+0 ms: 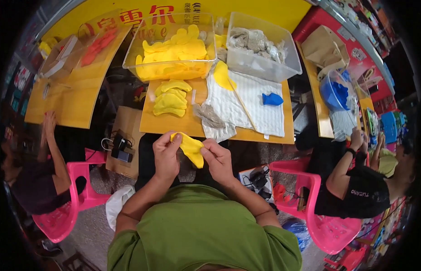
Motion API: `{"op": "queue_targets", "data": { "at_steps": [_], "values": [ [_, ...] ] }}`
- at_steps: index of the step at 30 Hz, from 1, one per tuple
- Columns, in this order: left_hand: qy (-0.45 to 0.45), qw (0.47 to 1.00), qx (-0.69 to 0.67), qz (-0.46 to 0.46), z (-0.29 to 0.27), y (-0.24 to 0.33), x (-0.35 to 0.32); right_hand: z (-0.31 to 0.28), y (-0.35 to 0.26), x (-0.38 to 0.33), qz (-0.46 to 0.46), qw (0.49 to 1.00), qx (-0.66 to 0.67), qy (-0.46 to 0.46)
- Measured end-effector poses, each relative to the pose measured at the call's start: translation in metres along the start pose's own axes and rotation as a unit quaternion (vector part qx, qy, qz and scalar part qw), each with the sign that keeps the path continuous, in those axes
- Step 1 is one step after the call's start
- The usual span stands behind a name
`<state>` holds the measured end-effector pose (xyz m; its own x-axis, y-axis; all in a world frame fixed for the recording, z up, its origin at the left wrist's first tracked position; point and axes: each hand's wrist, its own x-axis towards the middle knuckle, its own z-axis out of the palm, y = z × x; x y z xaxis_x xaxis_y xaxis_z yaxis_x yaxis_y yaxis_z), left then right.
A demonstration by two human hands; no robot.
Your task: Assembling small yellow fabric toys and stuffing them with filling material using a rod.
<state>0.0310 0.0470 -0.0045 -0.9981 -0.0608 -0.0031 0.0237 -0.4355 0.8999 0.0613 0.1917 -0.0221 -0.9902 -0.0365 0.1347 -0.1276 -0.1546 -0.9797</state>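
Observation:
Low over my lap, I hold a yellow curved cloth piece [190, 150] between both hands. My left hand [166, 156] pinches its upper left end with thumb and fingers. At its right edge, the fingers and thumb of my right hand [218, 161] are closed on the cloth. On the table ahead lies a small pile of plump yellow curved pieces [170, 103]. Beside it sits a grey-brown clump of stuffing [208, 115]. A thin wooden stick [241, 103] crosses a white cloth [269, 118], its far end by a flat yellow piece [223, 75].
A clear bin [174, 62] of yellow pieces and another bin [269, 68] with bagged grey-brown material stand at the table's back. A blue cloth piece [272, 99] rests on the white cloth. Other people sit on pink chairs [75, 198] at both sides. A cardboard box [124, 156] stands low left.

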Motion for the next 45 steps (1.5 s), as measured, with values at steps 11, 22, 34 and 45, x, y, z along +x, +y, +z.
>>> {"op": "queue_targets", "data": {
  "at_steps": [11, 22, 34, 45],
  "values": [
    [-0.031, 0.999, -0.007, -0.013, 0.004, 0.0, 0.002, 0.003, -0.01, 0.002, 0.1, 0.989, 0.104, -0.044],
    [-0.228, 0.962, 0.15, -0.005, 0.002, 0.0, 0.018, -0.014, -0.011, 0.015, 0.084, 0.969, -0.088, -0.215],
    [-0.086, 0.982, -0.082, -0.144, -0.006, -0.022, 0.025, -0.048, 0.022, 0.028, -0.043, 0.984, -0.165, 0.06],
    [-0.048, 0.971, -0.171, -0.163, -0.037, -0.018, 0.037, -0.162, 0.067, 0.117, -0.085, 0.684, -0.707, 0.156]
  ]
}}
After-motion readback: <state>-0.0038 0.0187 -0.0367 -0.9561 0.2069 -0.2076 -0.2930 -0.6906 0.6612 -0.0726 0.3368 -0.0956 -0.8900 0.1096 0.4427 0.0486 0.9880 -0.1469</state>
